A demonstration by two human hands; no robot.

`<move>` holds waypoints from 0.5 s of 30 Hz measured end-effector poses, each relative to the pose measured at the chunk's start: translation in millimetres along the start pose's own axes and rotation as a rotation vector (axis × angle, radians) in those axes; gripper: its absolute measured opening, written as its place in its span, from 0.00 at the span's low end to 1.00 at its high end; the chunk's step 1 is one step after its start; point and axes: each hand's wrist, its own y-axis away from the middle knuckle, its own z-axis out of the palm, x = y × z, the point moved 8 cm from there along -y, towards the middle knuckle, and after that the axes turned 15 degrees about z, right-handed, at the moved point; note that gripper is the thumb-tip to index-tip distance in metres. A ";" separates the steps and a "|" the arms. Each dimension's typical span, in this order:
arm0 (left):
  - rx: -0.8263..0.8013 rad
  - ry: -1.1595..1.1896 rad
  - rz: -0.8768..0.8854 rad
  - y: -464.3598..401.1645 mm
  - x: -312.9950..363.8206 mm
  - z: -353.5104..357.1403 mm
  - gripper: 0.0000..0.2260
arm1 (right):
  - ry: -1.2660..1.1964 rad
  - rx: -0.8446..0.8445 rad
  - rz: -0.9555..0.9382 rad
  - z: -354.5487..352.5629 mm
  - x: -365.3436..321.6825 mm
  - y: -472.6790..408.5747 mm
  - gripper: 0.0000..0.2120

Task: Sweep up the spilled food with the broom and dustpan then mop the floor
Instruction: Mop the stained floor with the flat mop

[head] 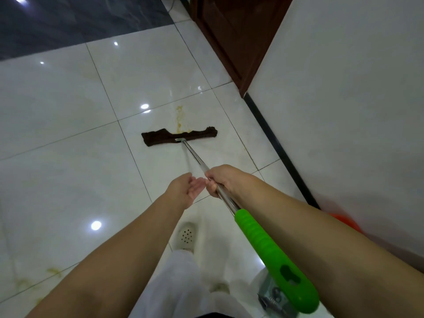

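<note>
A: Start with the biggest thing. What's the white tiled floor (68, 106) telling you?

B: No loose food that I can see, so I'd judge the sweeping done and the mopping under way. A yellow streak (179, 118) runs toward twelve o'clock from the mop head, and fainter yellowish marks (34, 283) sit down at seven o'clock.

A: And the mop?

B: The mop (197, 160) reaches from the green grip (273, 255) at five o'clock up along a steel shaft to the dark cloth head (179, 137) near the centre, lying flat on the tile with its far edge touching the foot of the streak.

A: How would you work that stain?

B: Push the head straight toward twelve o'clock over the whole streak, keep the cloth flat with steady downward pressure, then draw it back in overlapping passes. Don't swing it sideways, or the residue smears across the clean tile. The seven o'clock marks need their own pass afterwards.

A: Hands?

B: The right hand (223, 180) is wrapped round the steel shaft above the green grip, arm stretched forward. The left hand (185, 188) sits just beside it at its nine o'clock, palm up, fingers loosely spread, holding nothing. I'd bring it onto the shaft; two hands give better pressure.
</note>
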 end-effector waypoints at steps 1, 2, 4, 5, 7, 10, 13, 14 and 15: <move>0.012 0.015 -0.002 -3.4 2.7 -4.2 0.10 | -0.014 0.001 -0.013 0.6 -7.6 -2.4 0.12; 0.020 0.029 -0.007 -5.4 5.4 -8.1 0.11 | -0.028 -0.004 -0.025 2.0 -13.9 -4.2 0.12; 0.028 0.040 -0.006 -7.6 9.9 -14.6 0.12 | -0.058 -0.017 -0.042 5.2 -21.3 -6.9 0.11; 0.028 0.032 -0.002 -8.1 11.3 -17.2 0.12 | -0.073 -0.026 -0.051 6.7 -22.9 -7.3 0.10; 0.021 0.001 0.010 -7.0 14.0 -19.3 0.12 | -0.104 -0.064 -0.057 8.9 -20.0 -7.1 0.09; -0.014 -0.078 0.026 -3.1 12.2 -14.2 0.11 | -0.247 -0.206 -0.019 10.3 -3.8 0.7 0.11; -0.068 -0.145 0.026 10.3 0.6 -1.4 0.10 | -0.420 -0.380 0.030 9.3 17.9 14.8 0.12; -0.088 -0.169 0.026 16.9 -5.0 3.4 0.10 | -0.434 -0.407 0.037 7.5 26.3 18.9 0.12; -0.109 -0.192 0.023 24.7 -11.8 7.7 0.11 | -0.430 -0.426 0.037 5.5 35.6 23.0 0.12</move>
